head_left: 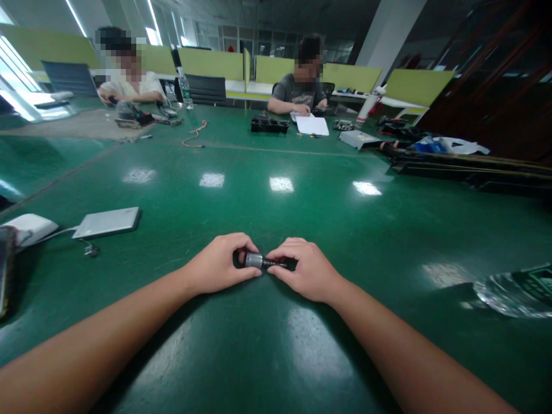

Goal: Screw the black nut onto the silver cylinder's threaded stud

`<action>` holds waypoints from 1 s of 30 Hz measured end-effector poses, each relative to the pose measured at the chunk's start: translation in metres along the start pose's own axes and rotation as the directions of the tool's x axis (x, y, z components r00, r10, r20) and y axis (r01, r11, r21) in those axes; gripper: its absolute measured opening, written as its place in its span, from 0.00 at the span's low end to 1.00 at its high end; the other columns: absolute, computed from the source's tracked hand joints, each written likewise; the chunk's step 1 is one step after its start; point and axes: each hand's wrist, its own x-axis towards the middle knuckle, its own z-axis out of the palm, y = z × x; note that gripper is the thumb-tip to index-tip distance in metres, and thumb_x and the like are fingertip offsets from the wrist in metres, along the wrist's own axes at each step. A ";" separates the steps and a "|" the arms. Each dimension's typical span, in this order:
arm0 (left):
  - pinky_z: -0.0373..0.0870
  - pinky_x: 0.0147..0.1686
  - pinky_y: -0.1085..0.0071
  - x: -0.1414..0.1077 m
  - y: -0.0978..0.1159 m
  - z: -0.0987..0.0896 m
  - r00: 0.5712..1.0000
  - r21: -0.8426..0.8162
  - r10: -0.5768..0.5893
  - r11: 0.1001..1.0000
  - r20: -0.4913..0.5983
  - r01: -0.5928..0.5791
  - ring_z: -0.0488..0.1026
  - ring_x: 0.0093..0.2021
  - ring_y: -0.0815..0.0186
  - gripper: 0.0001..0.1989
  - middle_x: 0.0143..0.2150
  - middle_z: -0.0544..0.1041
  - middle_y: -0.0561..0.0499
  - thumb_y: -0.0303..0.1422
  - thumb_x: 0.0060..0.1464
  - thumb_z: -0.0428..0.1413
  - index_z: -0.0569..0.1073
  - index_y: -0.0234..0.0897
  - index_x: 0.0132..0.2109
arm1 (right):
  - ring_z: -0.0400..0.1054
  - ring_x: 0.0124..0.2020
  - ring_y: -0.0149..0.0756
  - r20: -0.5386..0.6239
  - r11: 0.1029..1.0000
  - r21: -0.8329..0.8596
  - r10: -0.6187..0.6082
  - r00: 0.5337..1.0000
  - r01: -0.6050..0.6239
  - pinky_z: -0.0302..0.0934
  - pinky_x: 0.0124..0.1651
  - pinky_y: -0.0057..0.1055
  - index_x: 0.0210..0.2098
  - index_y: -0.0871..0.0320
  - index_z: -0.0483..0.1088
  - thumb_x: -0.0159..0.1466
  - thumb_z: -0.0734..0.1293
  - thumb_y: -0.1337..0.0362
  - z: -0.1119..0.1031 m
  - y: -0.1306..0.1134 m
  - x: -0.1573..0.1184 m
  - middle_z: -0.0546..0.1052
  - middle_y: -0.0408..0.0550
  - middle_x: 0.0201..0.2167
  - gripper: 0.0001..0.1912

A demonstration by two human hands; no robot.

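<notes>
A small motor (253, 260), a silver cylinder with a thin dark ridged shaft (268, 263), lies sideways between my hands just over the green table (207, 345). My left hand (222, 263) has thumb and fingers closed around the cylinder at its left side. With thumb and fingertips, my right hand (306, 267) pinches the shaft, whose tip shows inside the curl of the fingers. The back end of the cylinder is partly covered by my left fingers.
At left lie a silver power bank (107, 222) with a cable, a white device (32, 227) and a phone (5, 270). A clear bottle (517, 292) lies at right. Across the table, two people (131, 86) sit near a black part (269, 124) and white paper (313, 125).
</notes>
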 end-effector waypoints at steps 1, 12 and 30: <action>0.65 0.34 0.71 0.000 0.000 0.000 1.000 0.005 0.004 1.000 0.003 -0.004 0.72 0.33 0.65 0.11 0.33 0.75 0.52 0.36 0.50 0.63 0.74 0.37 0.40 | 0.69 0.35 0.35 0.004 1.000 -0.003 -0.010 1.000 0.010 0.60 0.43 0.35 0.38 0.55 0.77 0.58 0.71 0.69 0.002 -0.002 0.000 0.79 0.45 0.32 0.07; 0.63 0.32 0.72 0.000 0.000 0.002 0.999 0.042 0.048 0.998 -0.012 -0.047 0.70 0.31 0.66 0.12 0.31 0.73 0.53 0.39 0.51 0.63 0.74 0.36 0.37 | 0.68 0.36 0.36 -0.007 1.000 -0.026 0.006 1.000 -0.006 0.59 0.42 0.35 0.37 0.55 0.78 0.60 0.71 0.68 0.007 -0.006 0.004 0.80 0.45 0.33 0.05; 0.63 0.32 0.72 0.000 0.004 0.002 1.000 0.038 0.027 0.999 -0.015 -0.026 0.70 0.31 0.67 0.09 0.30 0.72 0.54 0.36 0.51 0.63 0.74 0.37 0.37 | 0.69 0.33 0.35 -0.002 1.000 -0.007 -0.027 1.000 0.027 0.61 0.40 0.34 0.34 0.56 0.78 0.58 0.72 0.67 0.001 -0.001 0.002 0.79 0.45 0.29 0.04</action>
